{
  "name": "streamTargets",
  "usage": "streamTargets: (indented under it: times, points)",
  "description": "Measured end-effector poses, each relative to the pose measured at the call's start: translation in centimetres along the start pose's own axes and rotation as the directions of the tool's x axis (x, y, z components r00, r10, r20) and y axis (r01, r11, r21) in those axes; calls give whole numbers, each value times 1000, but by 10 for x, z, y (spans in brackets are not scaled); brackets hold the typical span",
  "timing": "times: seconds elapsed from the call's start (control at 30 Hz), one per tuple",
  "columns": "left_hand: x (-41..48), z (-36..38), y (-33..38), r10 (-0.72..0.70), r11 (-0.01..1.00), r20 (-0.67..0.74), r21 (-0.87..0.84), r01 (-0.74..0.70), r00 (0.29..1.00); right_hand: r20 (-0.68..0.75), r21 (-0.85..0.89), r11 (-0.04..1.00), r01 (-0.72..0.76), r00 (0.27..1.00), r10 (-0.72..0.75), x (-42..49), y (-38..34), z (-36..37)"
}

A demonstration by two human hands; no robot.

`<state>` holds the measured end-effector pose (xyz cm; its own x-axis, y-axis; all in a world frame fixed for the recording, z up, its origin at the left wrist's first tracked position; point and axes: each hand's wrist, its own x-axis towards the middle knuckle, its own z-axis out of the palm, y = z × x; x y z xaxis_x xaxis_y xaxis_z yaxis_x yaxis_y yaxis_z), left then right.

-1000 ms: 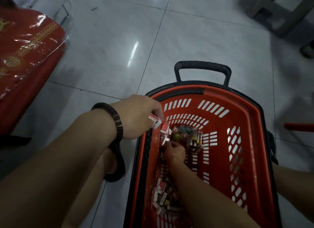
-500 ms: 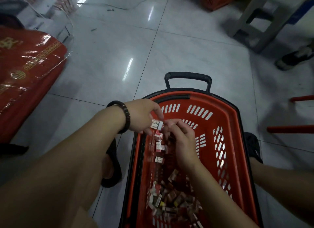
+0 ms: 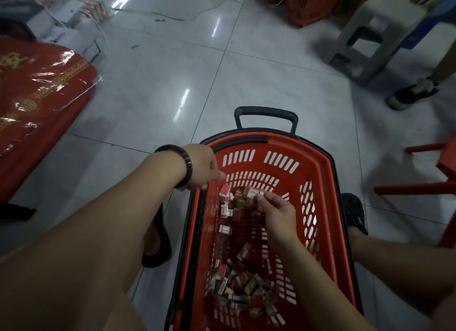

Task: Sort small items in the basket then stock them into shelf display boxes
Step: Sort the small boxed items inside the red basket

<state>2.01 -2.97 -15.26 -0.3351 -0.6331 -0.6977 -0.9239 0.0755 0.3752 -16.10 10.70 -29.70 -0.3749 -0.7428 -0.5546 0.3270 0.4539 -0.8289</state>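
A red shopping basket [image 3: 318, 182] with a black handle [image 3: 265, 113] stands on the tiled floor in front of me. Several small red and white boxes [image 3: 241, 286] lie heaped at its near end, and a few more [image 3: 225, 228] lie along its left side. My left hand [image 3: 204, 168], with a dark bead bracelet on the wrist, hangs over the basket's left rim, fingers curled round a small red-and-white box [image 3: 224, 190] that is partly hidden. My right hand [image 3: 278, 212] is inside the basket and pinches another small red box [image 3: 251, 192] at its fingertips.
A red plastic-wrapped package [image 3: 37, 96] lies on the floor at left. A grey plastic stool [image 3: 370, 34] and another person's shoe [image 3: 412, 94] are at upper right, and a red frame [image 3: 419, 190] is at right. Orange baskets [image 3: 308, 5] stand at the top. My sandalled feet flank the basket.
My right hand rose from the basket floor to meet my left hand, then drew a little right with a box. The view tilted up and shows more floor.
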Motion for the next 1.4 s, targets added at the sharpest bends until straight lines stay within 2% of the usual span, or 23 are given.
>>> streamTargets:
  times: [0.1,0.2,0.37,0.57,0.63,0.73,0.8,0.83,0.9,0.93,1.0,1.1,1.17,1.23,1.27,1.33,1.4]
  points:
    - [-1,-2,0,48,998,101,-55,-43,994,-152,-161,972,-168,978,144,26,50,4]
    - [-3,-4,-3,96,992,153,-93,-82,984,-250,-219,938,-267,945,211,50,90,14]
    - [5,-5,-13,145,988,50,-66,-142,988,-169,-115,923,-367,923,346,79,114,36]
    - [14,-4,-22,139,983,11,-126,-137,990,-219,-137,906,-401,904,367,110,123,58]
    - [14,-4,-23,140,983,-5,-120,-140,990,-253,-101,902,-421,887,385,108,126,56]
    - [14,-3,-22,129,985,-32,-109,-132,991,-218,31,909,-416,885,412,94,120,52]
    - [13,-1,-18,133,984,-49,-113,-138,990,-176,140,914,-382,898,402,82,104,47]
    - [14,1,-16,134,984,-63,-113,-141,989,-113,160,922,-353,921,372,75,89,45]
    - [14,5,-11,129,984,-104,-110,-140,986,126,224,933,-281,958,258,59,52,41]
    - [14,7,-9,122,985,-126,-106,-135,984,252,260,932,-251,950,186,51,32,39]
    - [15,10,-5,109,989,-164,-85,-124,980,417,249,953,-172,907,54,39,-2,38]
    - [17,17,0,107,989,-209,-74,-125,972,502,110,994,5,863,-60,28,-24,41]
    - [19,22,5,113,989,-256,-64,-134,960,443,112,993,38,893,-84,30,-23,41]
    - [19,25,7,116,991,-315,-27,-131,942,296,158,987,-10,954,-38,39,-9,35]
    - [18,23,7,118,993,-322,10,-122,939,201,129,991,-42,980,16,47,4,29]
    - [13,20,7,116,990,-271,110,-89,955,-12,-53,990,-128,992,127,60,35,17]
    - [11,17,9,80,982,-163,181,-50,983,-148,-147,955,-258,960,236,70,69,8]
